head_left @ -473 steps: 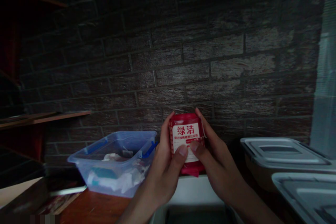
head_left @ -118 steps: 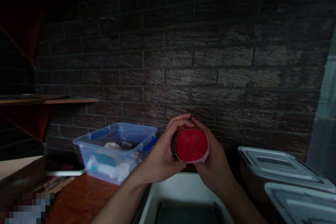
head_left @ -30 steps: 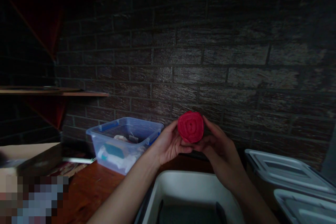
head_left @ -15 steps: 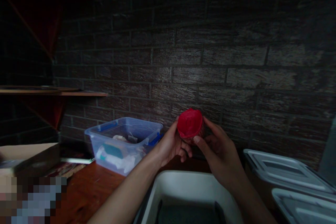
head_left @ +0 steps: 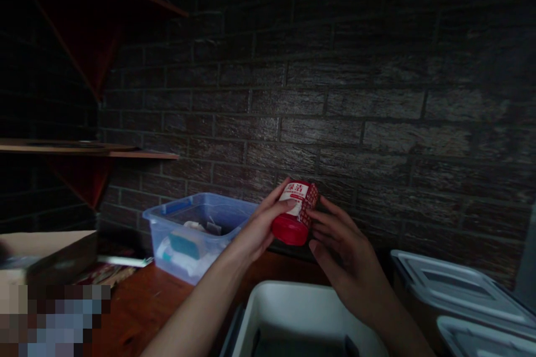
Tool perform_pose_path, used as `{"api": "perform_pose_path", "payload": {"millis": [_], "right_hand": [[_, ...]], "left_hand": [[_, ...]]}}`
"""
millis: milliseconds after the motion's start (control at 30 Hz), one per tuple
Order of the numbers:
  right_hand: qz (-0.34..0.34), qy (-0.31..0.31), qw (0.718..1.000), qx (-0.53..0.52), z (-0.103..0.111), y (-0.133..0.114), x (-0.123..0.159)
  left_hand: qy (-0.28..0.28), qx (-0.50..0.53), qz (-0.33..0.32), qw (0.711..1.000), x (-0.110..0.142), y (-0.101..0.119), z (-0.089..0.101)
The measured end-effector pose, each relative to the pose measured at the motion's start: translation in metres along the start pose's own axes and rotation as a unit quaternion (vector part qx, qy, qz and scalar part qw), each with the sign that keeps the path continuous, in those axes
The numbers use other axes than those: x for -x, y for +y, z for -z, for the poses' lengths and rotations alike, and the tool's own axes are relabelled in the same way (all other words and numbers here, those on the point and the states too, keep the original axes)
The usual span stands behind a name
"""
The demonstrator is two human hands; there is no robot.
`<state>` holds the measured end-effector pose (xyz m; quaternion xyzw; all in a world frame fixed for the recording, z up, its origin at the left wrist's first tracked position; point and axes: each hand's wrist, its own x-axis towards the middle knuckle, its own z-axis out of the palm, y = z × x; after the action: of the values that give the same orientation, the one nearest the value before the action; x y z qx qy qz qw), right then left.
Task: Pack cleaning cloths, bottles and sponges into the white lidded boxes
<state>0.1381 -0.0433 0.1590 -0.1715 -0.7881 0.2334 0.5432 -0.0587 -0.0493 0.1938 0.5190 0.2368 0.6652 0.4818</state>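
Observation:
My left hand (head_left: 266, 220) is closed around a small red container (head_left: 291, 228), its thumb lying across the front. A white label with red Chinese characters faces me, and a patterned red side shows at the right. The container is tilted, its smooth, rounded red end pointing down towards me. Beside it, my right hand (head_left: 349, 259) has its fingers spread, with the fingertips at or very close to the container's right side. Whether they touch it I cannot tell. Below both hands stands a white bin (head_left: 293, 295) with something dark inside.
A clear plastic box (head_left: 176, 240) with blue handles and mixed contents stands on the wooden table (head_left: 138, 307). Grey-white lids (head_left: 452, 279) lie at the right. An open cardboard box (head_left: 54, 251) sits at the left under wall shelves (head_left: 138, 152). A dark brick wall (head_left: 293, 100) rises behind.
The container has been turned so its label faces me instead of its crinkled red end. My right hand has loosened from it, and my left thumb now lies over the label.

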Motion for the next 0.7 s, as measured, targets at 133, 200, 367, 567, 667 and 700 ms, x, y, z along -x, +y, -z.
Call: {"api": "perform_pose_path", "payload": {"millis": [133, 200, 367, 567, 667, 700], "right_hand": [[-0.050, 0.097, 0.994, -0.024, 0.002, 0.005, -0.005], [-0.086, 0.130, 0.987, -0.046, 0.005, 0.006, -0.007], [-0.035, 0.111, 0.993, -0.018, 0.014, 0.006, -0.007], [0.036, 0.011, 0.997, 0.061, 0.024, -0.011, -0.005], [0.054, -0.116, 0.987, 0.098, 0.027, -0.028, -0.002], [0.059, -0.155, 0.981, 0.096, 0.028, -0.032, -0.001]], "left_hand": [[0.002, -0.140, -0.096, 0.985, 0.000, -0.005, 0.003], [-0.028, -0.171, -0.111, 0.979, 0.001, -0.006, 0.001], [-0.116, -0.178, -0.074, 0.974, 0.006, -0.005, -0.002], [-0.156, -0.184, 0.012, 0.970, 0.013, 0.000, 0.007], [-0.163, -0.173, 0.061, 0.969, 0.022, 0.004, 0.012], [-0.173, -0.166, 0.084, 0.967, 0.026, 0.005, 0.014]]}}
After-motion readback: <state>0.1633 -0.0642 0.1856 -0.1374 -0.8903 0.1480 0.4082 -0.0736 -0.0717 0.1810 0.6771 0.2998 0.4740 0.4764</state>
